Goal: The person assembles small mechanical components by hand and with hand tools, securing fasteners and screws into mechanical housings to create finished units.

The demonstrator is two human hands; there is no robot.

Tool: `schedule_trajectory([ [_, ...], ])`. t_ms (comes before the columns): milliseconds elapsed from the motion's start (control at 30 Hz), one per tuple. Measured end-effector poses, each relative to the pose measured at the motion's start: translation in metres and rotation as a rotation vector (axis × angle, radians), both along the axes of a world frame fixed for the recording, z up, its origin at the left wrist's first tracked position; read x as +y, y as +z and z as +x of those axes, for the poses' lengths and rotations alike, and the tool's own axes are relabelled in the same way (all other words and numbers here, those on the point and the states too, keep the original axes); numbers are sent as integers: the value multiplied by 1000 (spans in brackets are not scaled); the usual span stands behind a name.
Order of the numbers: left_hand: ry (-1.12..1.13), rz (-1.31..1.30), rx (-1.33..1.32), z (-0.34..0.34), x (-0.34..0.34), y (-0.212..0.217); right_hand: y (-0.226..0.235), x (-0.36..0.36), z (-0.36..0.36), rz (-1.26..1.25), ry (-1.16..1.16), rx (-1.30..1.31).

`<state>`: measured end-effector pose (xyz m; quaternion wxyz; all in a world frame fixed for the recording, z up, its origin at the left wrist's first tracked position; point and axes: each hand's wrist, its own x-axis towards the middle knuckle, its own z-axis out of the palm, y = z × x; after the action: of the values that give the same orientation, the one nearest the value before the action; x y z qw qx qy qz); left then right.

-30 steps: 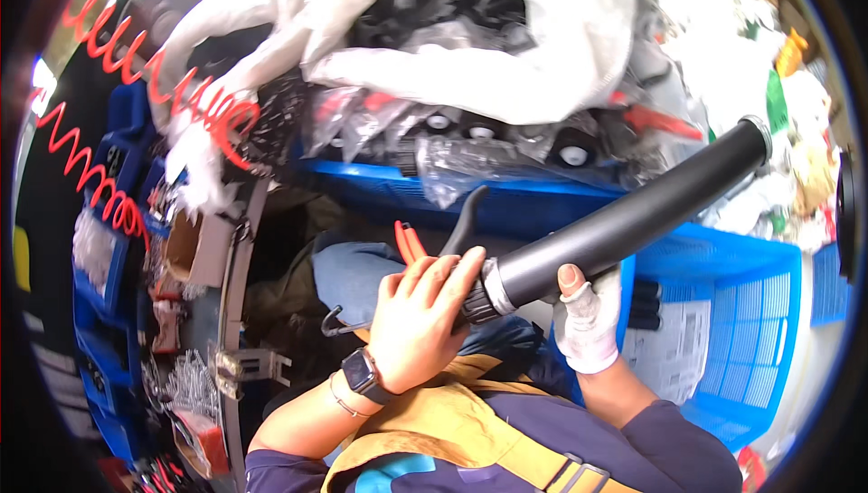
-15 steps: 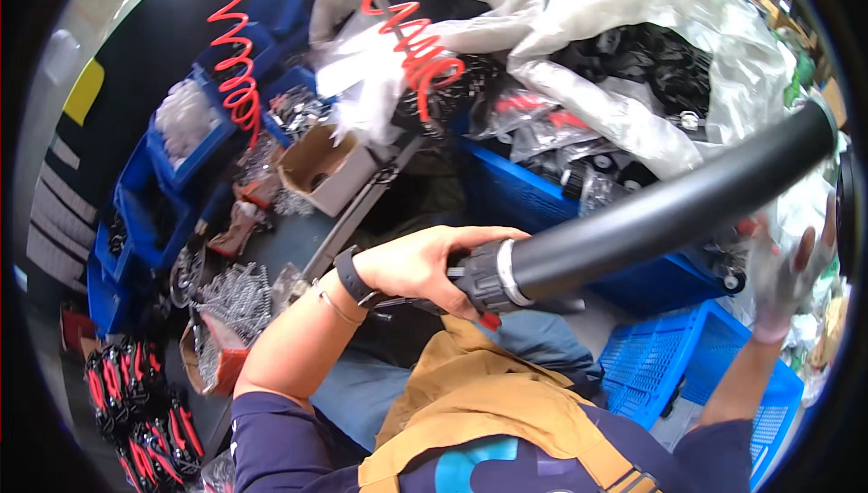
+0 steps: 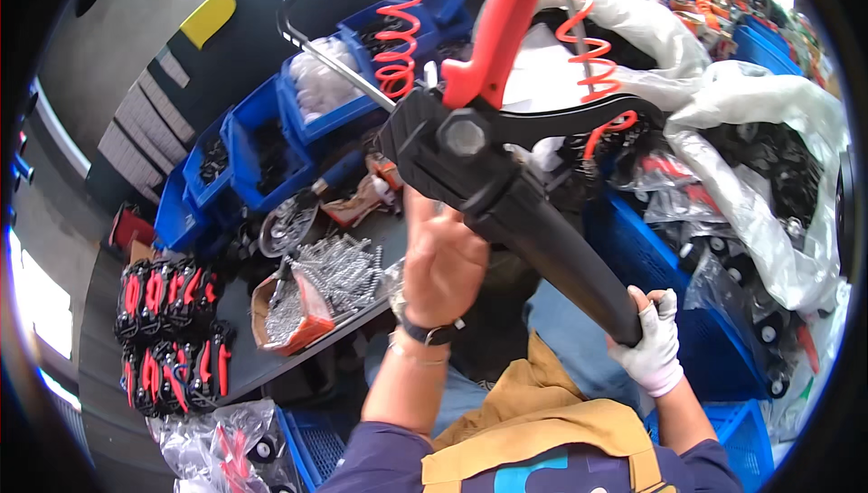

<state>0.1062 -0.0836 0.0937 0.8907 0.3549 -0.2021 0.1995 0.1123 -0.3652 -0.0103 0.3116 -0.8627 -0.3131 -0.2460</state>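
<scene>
A long black tube with a red handle slants across the middle, its bulky black head up and its plain end down toward me. A curved black lever and a bent metal rod stick out from the head. My right hand, in a white glove with bare fingertips, is wrapped round the tube's lower end. Just under the head is my left hand, bare, with a dark wristband and a bracelet. Its palm shows and one finger points up; the tool hides part of the fingers. Whether it touches the head, I cannot tell.
Blue bins of small parts line the bench's back. A box of metal springs sits near its edge. Red-and-black parts are stacked at the left. Red coiled hoses hang overhead. Blue crates and clear plastic bags fill the right.
The tube has swung round: its red-handled head now points up and away, its plain end down at the right. My right hand has closed on that end; my left has let go of the fitting.
</scene>
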Motion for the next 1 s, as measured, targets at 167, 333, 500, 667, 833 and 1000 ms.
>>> schedule_trajectory([
  [167,131,-71,272,9,48,-30,1,43,23,-3,422,216],
  [333,258,-266,205,-12,79,-73,-12,77,63,-213,905,907],
  [500,367,-344,52,-50,88,-57,-68,144,166,25,802,1164],
  [667,363,-295,-68,-53,94,-45,-342,190,335,-539,92,260],
  [833,558,-145,-74,-94,105,-39,-268,273,260,-743,121,655],
  [1000,569,-114,-102,-87,109,-36,-346,241,278,-709,-13,471],
])
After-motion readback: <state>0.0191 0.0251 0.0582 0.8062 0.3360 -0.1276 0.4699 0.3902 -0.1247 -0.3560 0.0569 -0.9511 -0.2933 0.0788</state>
